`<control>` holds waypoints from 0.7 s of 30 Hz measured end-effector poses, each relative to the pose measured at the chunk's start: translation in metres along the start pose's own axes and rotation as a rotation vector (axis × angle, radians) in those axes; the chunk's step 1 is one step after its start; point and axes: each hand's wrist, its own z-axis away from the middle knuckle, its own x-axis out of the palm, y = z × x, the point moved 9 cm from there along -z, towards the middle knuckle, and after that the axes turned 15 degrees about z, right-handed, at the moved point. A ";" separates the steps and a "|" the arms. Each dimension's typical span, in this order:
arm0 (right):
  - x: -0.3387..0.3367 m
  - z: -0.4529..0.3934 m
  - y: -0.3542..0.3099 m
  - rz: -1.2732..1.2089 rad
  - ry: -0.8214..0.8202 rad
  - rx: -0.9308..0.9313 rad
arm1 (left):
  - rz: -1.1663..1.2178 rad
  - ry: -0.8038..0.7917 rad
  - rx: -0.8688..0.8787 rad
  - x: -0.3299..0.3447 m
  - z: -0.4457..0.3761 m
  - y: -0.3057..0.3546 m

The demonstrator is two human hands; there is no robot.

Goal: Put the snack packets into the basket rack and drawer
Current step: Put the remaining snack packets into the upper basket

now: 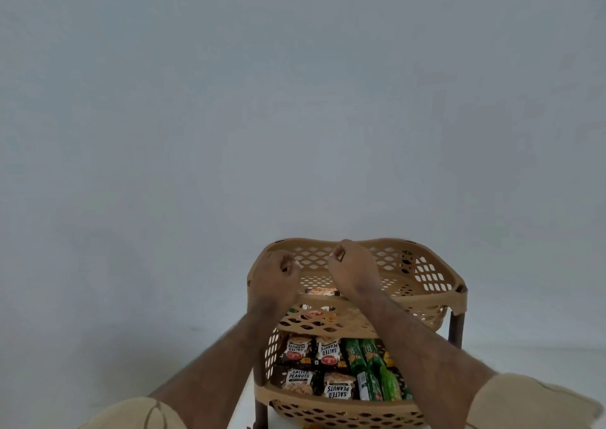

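L hand [273, 279] and R hand [352, 269] over top basket [426, 284], fingers curled, holding nothing visible, peanut packets [314, 368] and green packets [373, 369] in lower basket [344, 412], grey wall [295, 100]

Tan basket rack [426, 297] stands on white counter [524, 363]; lower tier [295, 392] holds salted peanut packets [300, 379], green packets [370, 369].
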 end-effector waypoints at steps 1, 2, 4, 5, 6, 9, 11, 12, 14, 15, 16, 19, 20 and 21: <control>-0.001 0.002 -0.002 -0.002 0.000 -0.023 | 0.017 -0.004 0.022 -0.005 0.007 0.000; -0.001 0.004 -0.003 -0.015 -0.005 -0.040 | 0.007 -0.014 0.050 -0.009 0.014 0.000; -0.004 0.009 -0.004 -0.074 -0.002 -0.067 | -0.046 -0.026 0.120 -0.020 0.028 0.001; -0.006 0.012 -0.004 -0.110 0.012 -0.076 | -0.072 -0.021 0.156 -0.027 0.035 0.001; -0.011 0.017 -0.004 -0.141 0.038 -0.088 | -0.090 -0.008 0.189 -0.034 0.043 0.001; -0.031 0.043 -0.004 -0.141 0.167 -0.181 | -0.120 0.047 0.243 -0.053 0.068 -0.004; -0.042 0.068 -0.001 -0.083 0.260 -0.260 | -0.151 0.066 0.225 -0.059 0.090 -0.018; -0.046 0.082 0.003 -0.068 0.299 -0.292 | -0.161 0.063 0.208 -0.060 0.102 -0.027; -0.050 0.108 0.016 -0.040 0.344 -0.337 | -0.168 0.041 0.183 -0.058 0.128 -0.047; -0.049 0.121 0.024 -0.017 0.349 -0.349 | -0.170 0.022 0.165 -0.055 0.142 -0.057; -0.047 0.132 0.033 0.008 0.347 -0.354 | -0.175 -0.002 0.140 -0.050 0.155 -0.067; -0.031 0.162 0.064 0.065 0.287 -0.318 | -0.187 -0.092 0.050 -0.030 0.190 -0.095; -0.024 0.172 0.075 0.075 0.253 -0.294 | -0.191 -0.131 0.018 -0.021 0.201 -0.103; -0.017 0.181 0.085 0.080 0.213 -0.269 | -0.199 -0.174 -0.015 -0.011 0.210 -0.112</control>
